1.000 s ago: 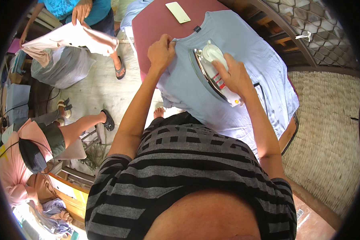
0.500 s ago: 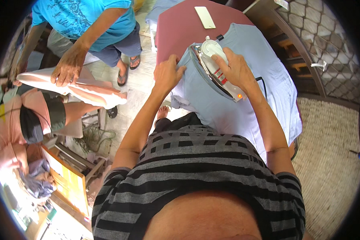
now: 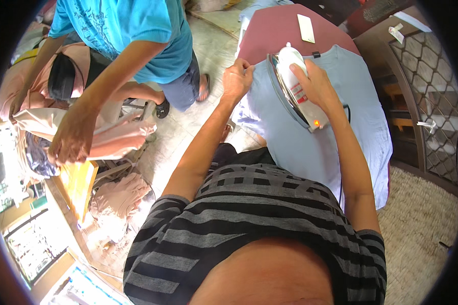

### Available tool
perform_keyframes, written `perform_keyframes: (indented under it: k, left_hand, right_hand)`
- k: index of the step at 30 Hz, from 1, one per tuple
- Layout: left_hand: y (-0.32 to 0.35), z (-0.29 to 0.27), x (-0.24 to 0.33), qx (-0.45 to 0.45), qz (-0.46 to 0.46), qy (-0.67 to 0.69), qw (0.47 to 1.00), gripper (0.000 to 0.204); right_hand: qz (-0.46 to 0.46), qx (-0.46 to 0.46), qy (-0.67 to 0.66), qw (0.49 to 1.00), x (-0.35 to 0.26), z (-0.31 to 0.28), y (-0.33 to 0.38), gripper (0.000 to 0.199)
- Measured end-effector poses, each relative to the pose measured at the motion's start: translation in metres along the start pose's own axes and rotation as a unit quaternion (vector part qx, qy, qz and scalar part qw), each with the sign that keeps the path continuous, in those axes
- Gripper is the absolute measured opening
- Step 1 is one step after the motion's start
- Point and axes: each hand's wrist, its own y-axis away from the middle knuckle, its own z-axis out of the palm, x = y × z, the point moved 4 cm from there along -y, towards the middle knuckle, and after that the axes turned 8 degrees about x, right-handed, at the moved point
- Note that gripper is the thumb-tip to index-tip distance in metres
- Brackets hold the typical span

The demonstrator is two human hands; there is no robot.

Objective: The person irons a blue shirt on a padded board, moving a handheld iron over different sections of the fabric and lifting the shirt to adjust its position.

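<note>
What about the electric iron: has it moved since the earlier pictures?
Yes: judged against the white rectangular slab on the maroon board, the electric iron has moved left and closer to it.

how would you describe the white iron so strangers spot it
Find the maroon ironing board, upper right of centre, with a pale blue cloth shirt spread on it. Over the shirt, in the person's right hand, is the white and silver iron. Unlike the flat white rectangle farther up the board, it has a lit orange lamp.
</note>
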Motion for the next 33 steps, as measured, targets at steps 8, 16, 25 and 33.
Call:
perform_keyframes:
  k: [8,16,25,33]
  left_hand:
    - [0.001,-0.006,-0.015,-0.027,-0.029,0.093,0.995,0.015]
    - [0.008,-0.01,-0.024,-0.022,-0.042,0.141,0.989,0.014]
    - [0.003,0.0,-0.042,-0.099,-0.079,0.249,0.96,0.011]
    - [-0.01,-0.002,-0.058,-0.227,-0.135,0.329,0.907,0.016]
  right_hand:
    - [-0.04,-0.008,0.011,0.999,-0.021,0.017,-0.049,0.05]
    - [-0.025,-0.025,-0.012,0.999,-0.02,0.015,-0.014,0.049]
    - [0.008,-0.017,-0.021,1.0,-0.035,0.023,-0.02,0.047]
    - [0.02,-0.023,0.023,0.999,-0.031,0.016,-0.009,0.041]
